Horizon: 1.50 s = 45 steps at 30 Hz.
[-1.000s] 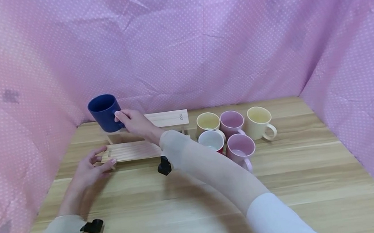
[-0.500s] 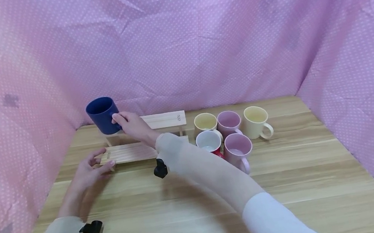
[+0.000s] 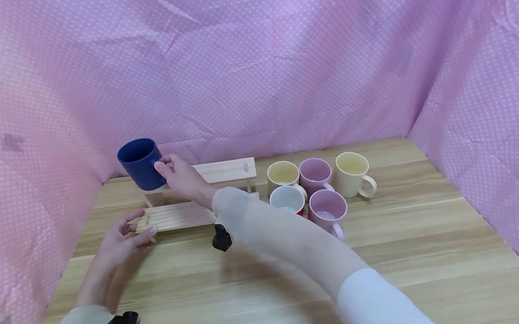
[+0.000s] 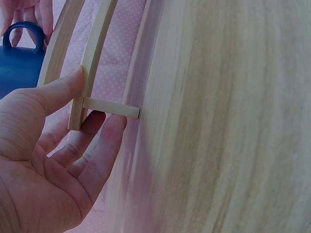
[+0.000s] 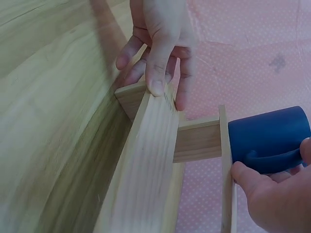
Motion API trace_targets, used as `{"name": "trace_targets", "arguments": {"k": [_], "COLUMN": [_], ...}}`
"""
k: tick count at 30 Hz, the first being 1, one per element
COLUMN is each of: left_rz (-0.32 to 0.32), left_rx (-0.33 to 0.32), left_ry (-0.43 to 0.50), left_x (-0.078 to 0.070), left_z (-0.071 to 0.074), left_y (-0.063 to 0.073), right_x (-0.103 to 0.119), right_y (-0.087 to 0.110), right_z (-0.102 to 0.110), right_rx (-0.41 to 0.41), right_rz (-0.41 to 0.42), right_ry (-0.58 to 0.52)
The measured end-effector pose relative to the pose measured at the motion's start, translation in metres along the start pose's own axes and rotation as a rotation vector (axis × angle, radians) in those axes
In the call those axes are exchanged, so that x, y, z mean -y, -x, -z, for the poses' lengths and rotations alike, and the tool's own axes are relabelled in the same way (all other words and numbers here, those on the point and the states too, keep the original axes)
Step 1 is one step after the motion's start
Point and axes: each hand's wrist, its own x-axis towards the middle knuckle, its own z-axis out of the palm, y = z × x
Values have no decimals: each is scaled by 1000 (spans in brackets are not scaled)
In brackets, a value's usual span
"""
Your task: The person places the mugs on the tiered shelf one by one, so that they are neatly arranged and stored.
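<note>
My right hand [image 3: 184, 178] pinches the handle of a dark blue mug [image 3: 141, 165] at the left end of a two-tier wooden rack's upper board [image 3: 226, 171]. In the right wrist view, the blue mug [image 5: 269, 131] stands with its base right at that board. My left hand [image 3: 117, 243] grips the left end of the lower board [image 3: 178, 216]. The left wrist view shows the left thumb on the board's edge, with fingers curled beneath it beside the short wooden leg [image 4: 112, 107]. My right forearm covers the lower board's right part.
Right of the rack stand several mugs: a yellow mug [image 3: 283, 173], a purple mug [image 3: 315, 172], a white-lined red mug [image 3: 287, 199], a pink mug [image 3: 328, 209] and a cream mug [image 3: 352, 174]. Pink dotted cloth [image 3: 248, 76] hangs behind and beside the wooden table [image 3: 267, 292].
The blue mug has settled slightly lower and more upright at the upper board, still in my right hand. My left hand keeps its hold on the rack. The head view has shifted a little.
</note>
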Motion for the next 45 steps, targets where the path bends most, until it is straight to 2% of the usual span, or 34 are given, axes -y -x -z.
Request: {"name": "trace_targets", "arguments": {"k": [6,11,14,19,21,26,32,34,37,41,45], "left_rz": [-9,-2,9,6,5,-10,-15,-15,-22,-30,-35], "left_rx": [4,9,13,10,7,6,25,27,33,41,31], "left_ry": [-4,7,14,3,-5,-13,-4,-5,-13,-10,-3], "left_x": [0,0,0,1,0,0,0,1,1,2,2], "left_z": [-2,0,2,4,4,4,2,2,2,1,-2], "left_y": [-3,-4,-4,-4,-4,-2,2,2,3,2,-1], "right_x": [4,8,10,10,7,-11,-39,-52,-72,-100,-126], "right_y": [6,18,27,46,57,96,165,185,213,246,267], "right_z": [17,43,65,108,128,180,236,250,268,295,316], "right_rx": [53,163,260,428,460,447,349,294,232,231,275], "right_rz": [7,-33,-77,-94,-88,-78,-100,-72,24,86,22], "right_ry": [68,12,-20,41,65,81,41,23,-19,-101,-201]}}
